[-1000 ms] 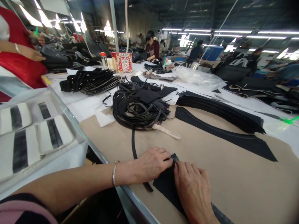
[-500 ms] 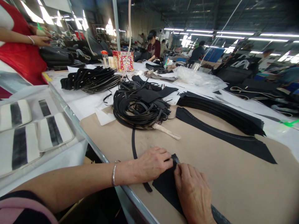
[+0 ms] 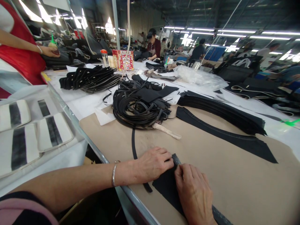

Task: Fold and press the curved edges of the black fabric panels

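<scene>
A flat black leather piece (image 3: 165, 187) lies on the brown paper (image 3: 222, 181) at the table's near edge. My left hand (image 3: 152, 164) pinches its upper tip from the left, a silver bangle on the wrist. My right hand (image 3: 193, 193) presses flat on the same piece from the right, thumb and forefinger meeting the left fingers at the tip. A thin black strap (image 3: 133, 145) runs from beside my left hand up to a coiled bundle of black straps (image 3: 139, 107).
Long curved black pieces (image 3: 225, 132) lie to the right. A stack of black cut parts (image 3: 90, 79) sits farther back. Black-and-white striped pads (image 3: 53, 132) rest on a lower surface at left. A person in red (image 3: 18, 50) works at far left; others stand behind.
My hands have hardly moved on the black piece. The person in red has shifted a hand to the right, onto the dark goods at the back left.
</scene>
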